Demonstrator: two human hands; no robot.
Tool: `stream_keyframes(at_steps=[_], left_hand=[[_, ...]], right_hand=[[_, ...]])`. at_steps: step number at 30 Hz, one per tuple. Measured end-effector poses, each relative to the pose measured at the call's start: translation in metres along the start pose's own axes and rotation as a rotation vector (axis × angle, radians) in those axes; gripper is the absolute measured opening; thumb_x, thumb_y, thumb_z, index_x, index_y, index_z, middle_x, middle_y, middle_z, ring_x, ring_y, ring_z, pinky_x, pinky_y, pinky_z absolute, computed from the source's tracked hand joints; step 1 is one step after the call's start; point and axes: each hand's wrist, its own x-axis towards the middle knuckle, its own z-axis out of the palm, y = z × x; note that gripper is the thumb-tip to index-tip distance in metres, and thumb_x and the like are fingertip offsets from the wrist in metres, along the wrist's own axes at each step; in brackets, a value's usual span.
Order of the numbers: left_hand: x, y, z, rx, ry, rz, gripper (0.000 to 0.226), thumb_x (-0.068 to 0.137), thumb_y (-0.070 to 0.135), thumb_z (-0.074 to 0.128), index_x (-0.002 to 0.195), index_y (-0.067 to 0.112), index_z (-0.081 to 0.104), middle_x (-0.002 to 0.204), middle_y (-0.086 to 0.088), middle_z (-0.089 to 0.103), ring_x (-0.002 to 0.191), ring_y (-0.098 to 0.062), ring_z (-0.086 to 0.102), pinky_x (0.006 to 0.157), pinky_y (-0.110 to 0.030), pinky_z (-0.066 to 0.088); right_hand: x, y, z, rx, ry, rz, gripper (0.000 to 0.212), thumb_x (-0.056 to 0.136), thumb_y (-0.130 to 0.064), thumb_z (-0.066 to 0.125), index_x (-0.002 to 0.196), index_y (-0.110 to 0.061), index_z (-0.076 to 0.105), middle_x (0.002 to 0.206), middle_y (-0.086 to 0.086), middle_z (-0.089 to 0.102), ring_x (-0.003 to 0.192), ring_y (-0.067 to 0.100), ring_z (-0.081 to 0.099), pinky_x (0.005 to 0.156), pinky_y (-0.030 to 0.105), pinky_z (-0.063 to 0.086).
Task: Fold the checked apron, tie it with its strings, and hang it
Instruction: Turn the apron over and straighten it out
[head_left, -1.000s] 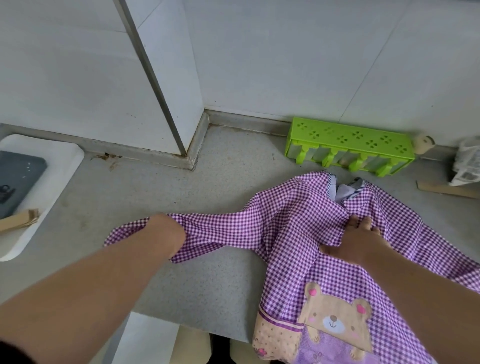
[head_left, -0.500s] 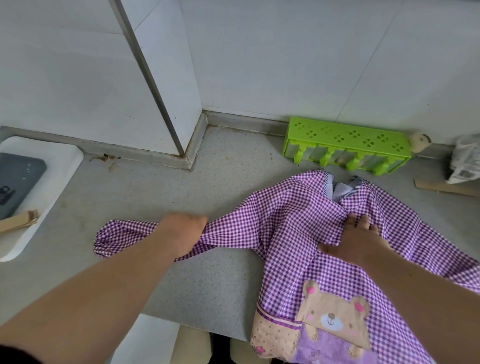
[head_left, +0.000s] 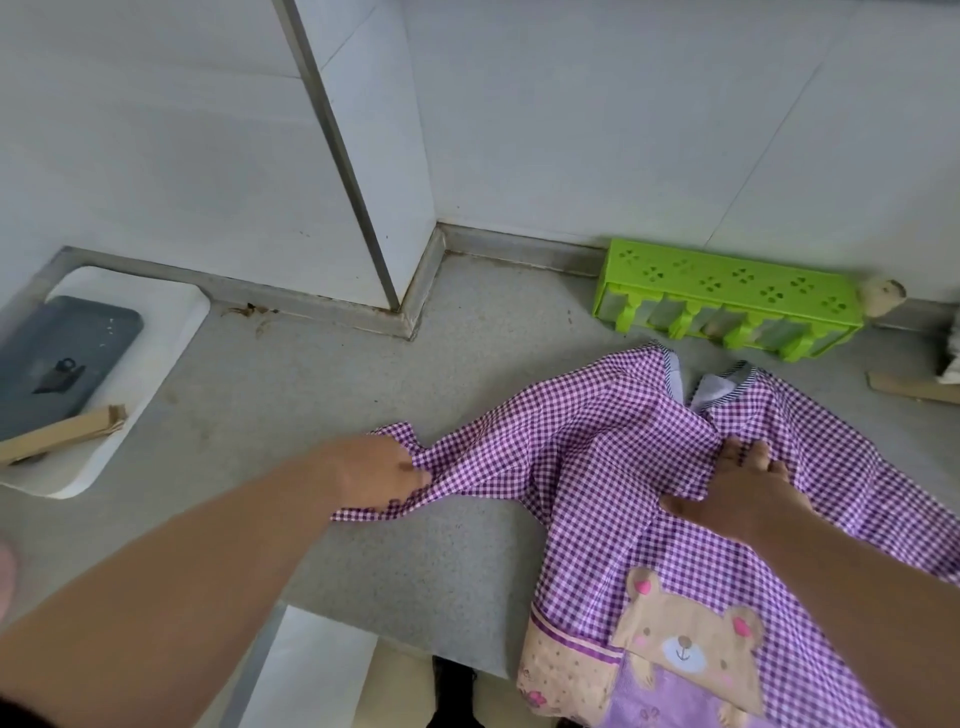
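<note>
Gripping the bunched left sleeve (head_left: 415, 478) of the checked apron (head_left: 597, 457), the left hand (head_left: 371, 470) has its fingers (head_left: 413, 474) curled round the cloth, just left of the apron body. Right hand (head_left: 737, 493) lies flat on the chest area below the neck opening (head_left: 696, 387), fingers straight and together, thumb out to the left, pinning the fabric.

Apron sits face up on the grey counter (head_left: 322, 405), right of centre. Its lower part with the bear patch (head_left: 685, 644) hangs over the near edge. Right sleeve trails off toward the right.

Step in hand, as I read it: folding the left sleeve in over the body. To do it well:
- keep the right palm planted so the body doesn't drag
- lift the sleeve slightly instead of sliding it, lay it flat across the chest, no bunching
- aim the fold line along the shoulder seam, parallel to the side edge
- smooth before letting go

Strings not visible, can't tell where they are. Worth locating them before the next fold buries them.

Further out: green plastic rack (head_left: 727, 296) at the far wall, white board (head_left: 156, 332) with a dark tray (head_left: 62, 358) at far left.
</note>
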Motion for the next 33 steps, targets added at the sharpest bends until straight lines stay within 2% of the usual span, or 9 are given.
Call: stream_keyframes(at_steps=[3, 4, 8, 14, 18, 21, 25, 30, 33], left_hand=[[0.008, -0.005, 0.001, 0.032, 0.491, 0.021, 0.017, 0.104, 0.04, 0.056, 0.111, 0.027, 0.064, 0.12, 0.002, 0.063, 0.109, -0.021, 0.061, 0.094, -0.038, 0.052], [0.011, -0.007, 0.002, 0.076, 0.534, 0.009, 0.027, 0.102, 0.038, 0.059, 0.127, 0.029, 0.061, 0.133, 0.002, 0.058, 0.122, -0.023, 0.057, 0.102, -0.04, 0.049], [0.022, -0.004, 0.005, 0.154, 0.27, -0.08, 0.066, 0.095, 0.05, 0.063, 0.155, 0.032, 0.041, 0.158, 0.0, 0.047, 0.144, -0.027, 0.044, 0.12, -0.048, 0.033], [0.026, 0.0, 0.002, 0.363, 0.114, 0.028, 0.034, 0.093, 0.041, 0.064, 0.116, 0.016, 0.068, 0.114, -0.002, 0.055, 0.106, -0.02, 0.056, 0.095, -0.038, 0.051], [0.03, -0.004, -0.032, 0.003, 0.169, -0.01, 0.022, 0.106, 0.034, 0.047, 0.09, 0.021, 0.057, 0.099, -0.004, 0.062, 0.084, -0.014, 0.058, 0.074, -0.029, 0.047], [0.028, -0.019, -0.055, -0.245, 0.156, -0.049, 0.031, 0.104, 0.05, 0.05, 0.107, 0.022, 0.062, 0.108, 0.001, 0.068, 0.094, -0.016, 0.066, 0.088, -0.035, 0.056], [0.021, -0.032, -0.056, 0.036, -0.081, -0.145, 0.054, 0.097, 0.063, 0.056, 0.134, 0.025, 0.061, 0.122, 0.003, 0.068, 0.105, -0.018, 0.066, 0.101, -0.041, 0.054], [0.024, -0.045, -0.069, -0.036, 0.629, -0.223, 0.056, 0.094, 0.054, 0.068, 0.133, 0.019, 0.051, 0.127, -0.007, 0.06, 0.11, -0.027, 0.062, 0.097, -0.047, 0.055], [0.018, -0.043, -0.063, 0.107, 0.785, -0.002, 0.053, 0.09, 0.047, 0.074, 0.132, 0.026, 0.049, 0.133, -0.003, 0.05, 0.113, -0.021, 0.056, 0.094, -0.04, 0.054]], right_hand=[[0.001, 0.0, 0.001, -0.006, -0.001, 0.005, 0.179, 0.017, -0.11, 0.002, 0.16, -0.005, -0.015, 0.167, 0.028, -0.008, 0.154, 0.051, 0.007, 0.124, 0.058, 0.021], [0.001, 0.0, 0.001, -0.003, -0.003, 0.005, 0.178, 0.017, -0.11, 0.003, 0.16, -0.005, -0.015, 0.167, 0.028, -0.008, 0.154, 0.051, 0.007, 0.124, 0.058, 0.021], [0.003, 0.0, 0.002, -0.008, 0.002, 0.004, 0.176, 0.02, -0.11, 0.005, 0.16, -0.005, -0.015, 0.168, 0.027, -0.01, 0.154, 0.05, 0.006, 0.124, 0.057, 0.021], [0.001, -0.003, 0.002, -0.005, 0.019, 0.015, 0.17, 0.029, -0.11, 0.012, 0.16, -0.006, -0.016, 0.168, 0.027, -0.009, 0.154, 0.05, 0.006, 0.124, 0.057, 0.021], [-0.001, -0.004, 0.002, -0.003, 0.037, 0.025, 0.16, 0.045, -0.108, 0.026, 0.16, -0.005, -0.015, 0.168, 0.027, -0.009, 0.155, 0.05, 0.005, 0.125, 0.056, 0.02], [-0.001, -0.004, 0.003, -0.002, 0.041, 0.031, 0.154, 0.056, -0.105, 0.038, 0.16, -0.005, -0.015, 0.167, 0.028, -0.008, 0.154, 0.051, 0.006, 0.125, 0.057, 0.02], [0.0, -0.007, 0.002, 0.001, 0.041, 0.059, 0.154, 0.057, -0.104, 0.043, 0.16, -0.005, -0.014, 0.167, 0.029, -0.007, 0.153, 0.052, 0.008, 0.124, 0.058, 0.02], [0.003, -0.012, -0.002, 0.008, 0.049, 0.07, 0.154, 0.059, -0.1, 0.052, 0.16, -0.002, -0.011, 0.166, 0.032, -0.004, 0.151, 0.056, 0.012, 0.122, 0.06, 0.021], [0.003, -0.013, -0.005, -0.01, 0.04, 0.084, 0.153, 0.061, -0.099, 0.053, 0.16, -0.001, -0.011, 0.165, 0.033, -0.003, 0.151, 0.056, 0.013, 0.122, 0.059, 0.02]])
